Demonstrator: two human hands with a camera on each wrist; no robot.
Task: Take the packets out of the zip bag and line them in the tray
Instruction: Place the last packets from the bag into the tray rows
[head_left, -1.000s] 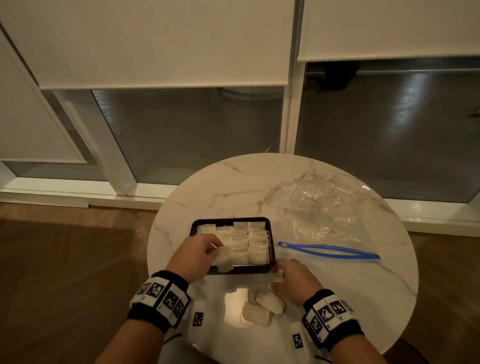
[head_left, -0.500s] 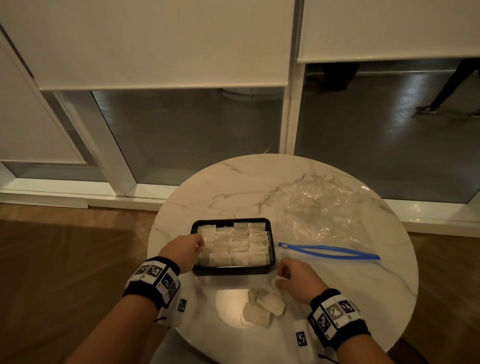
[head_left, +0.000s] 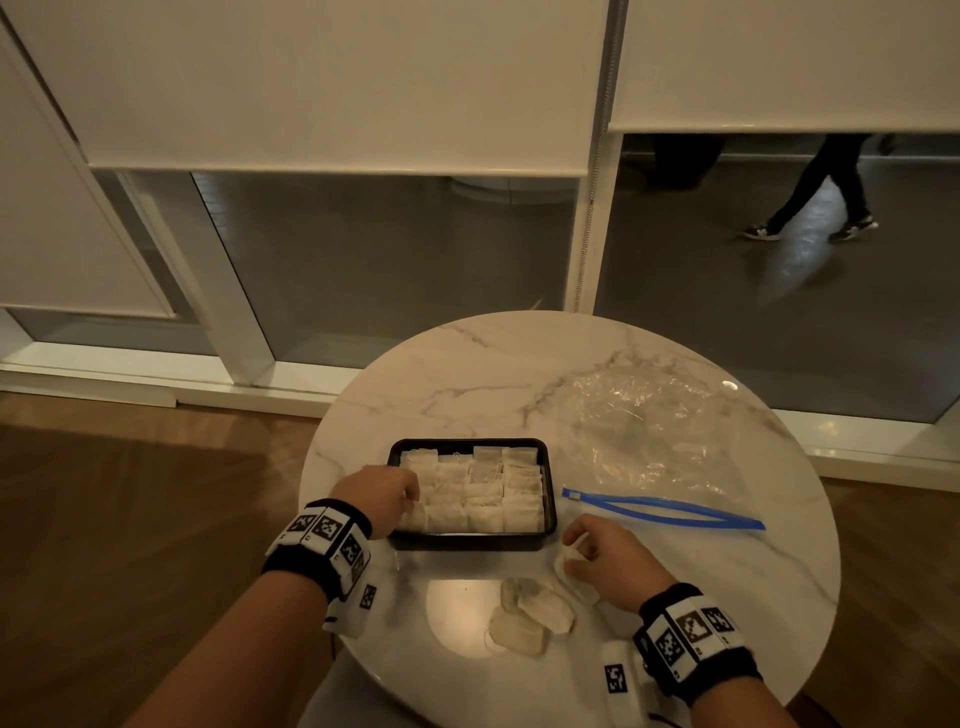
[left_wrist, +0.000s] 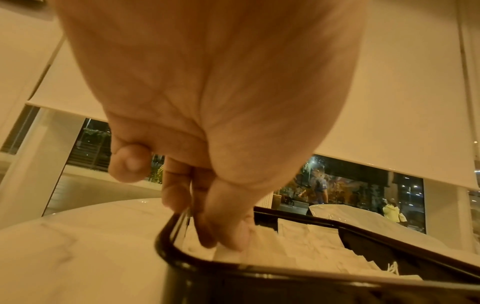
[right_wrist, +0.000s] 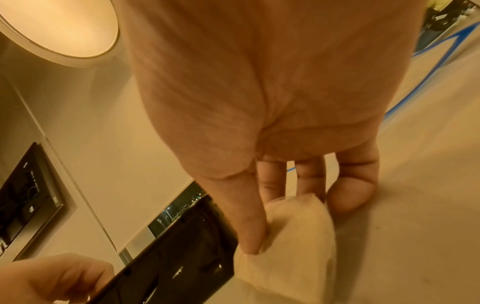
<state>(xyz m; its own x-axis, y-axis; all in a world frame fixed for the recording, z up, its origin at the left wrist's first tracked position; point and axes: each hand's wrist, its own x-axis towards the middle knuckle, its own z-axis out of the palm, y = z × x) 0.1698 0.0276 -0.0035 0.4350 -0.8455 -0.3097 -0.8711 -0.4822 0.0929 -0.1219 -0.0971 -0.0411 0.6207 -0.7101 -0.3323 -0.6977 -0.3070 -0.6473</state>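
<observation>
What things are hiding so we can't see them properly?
- Tray's near-left corner, head view: left hand covers the packets there.
- Packet the right hand pinches, head view: mostly behind the fingers.
- Zip bag, head view: clear and crumpled; contents unreadable.
- Loose packets, head view: overlapping; count unclear.

Round marble table (head_left: 467, 374) stands near the window. White roller blinds (head_left: 332, 78) half lowered. Passer-by's legs (head_left: 821, 192) visible outside, far right.
</observation>
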